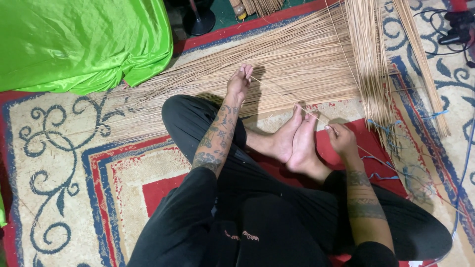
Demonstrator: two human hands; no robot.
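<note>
I sit cross-legged on a patterned carpet [74, 163], bare feet in front of me. My left hand [239, 83] reaches forward and pinches the far end of one thin tan stick [287, 99]. My right hand [340, 138] grips the same stick near my feet, so it runs taut between both hands. Beyond the hands lies a broad spread of long thin tan sticks [297, 59] fanned across the floor.
A bright green cloth [79, 39] covers something at the upper left. A second bundle of sticks [371, 64] with blue string [383, 126] lies upright on the right. Black cables [457, 29] sit at the top right, a dark stand base [199, 20] at the top.
</note>
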